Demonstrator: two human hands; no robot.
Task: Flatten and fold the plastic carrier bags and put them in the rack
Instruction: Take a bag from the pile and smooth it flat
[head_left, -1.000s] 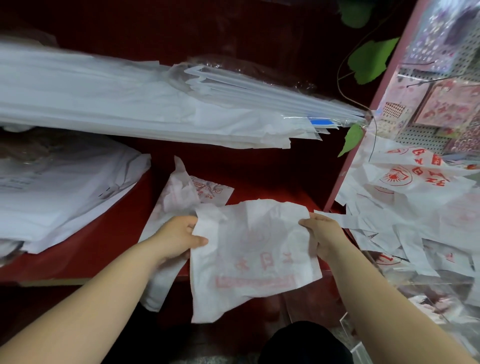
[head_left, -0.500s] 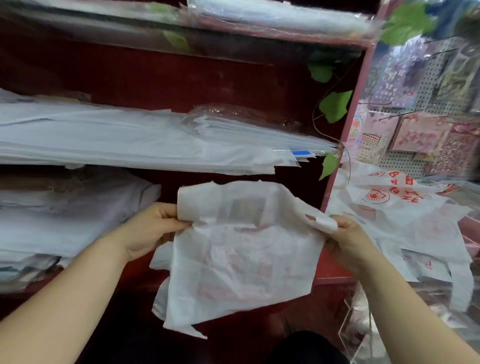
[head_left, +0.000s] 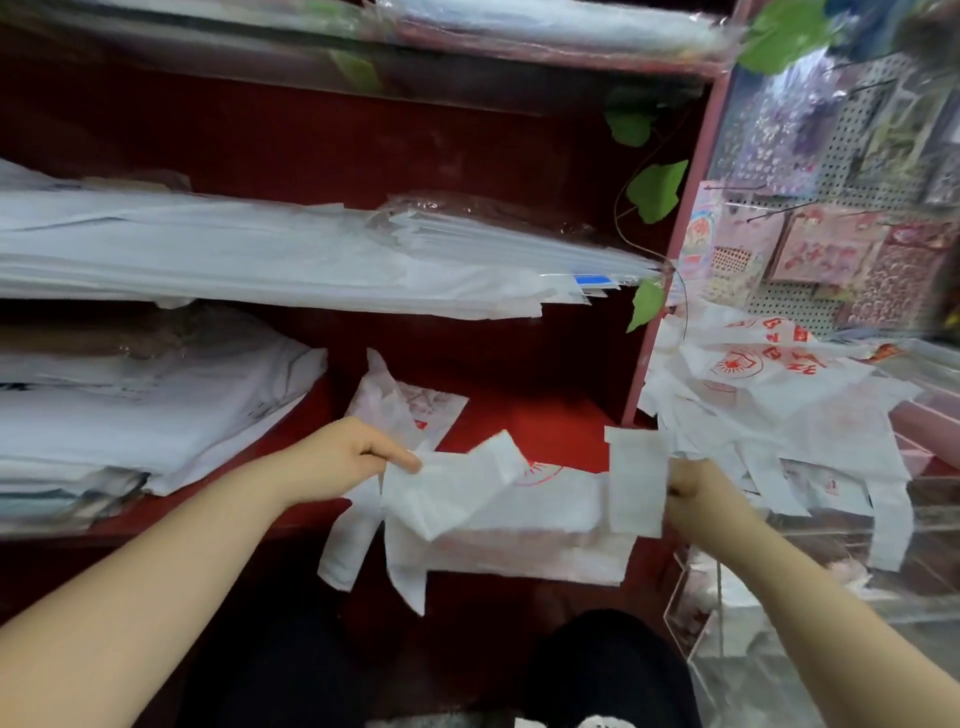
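Rack (head_left: 519, 156) with stacked bags (head_left: 234, 260), carrier bag (head_left: 519, 509) just in front

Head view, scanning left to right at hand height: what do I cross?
White folded stack → left hand → carrier bag pinched at both ends → right hand → loose pile of red-printed bags.

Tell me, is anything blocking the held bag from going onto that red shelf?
Nothing visible does. Left hand and right hand hold the bag before a bare red patch of the shelf; another bag lies left of it.
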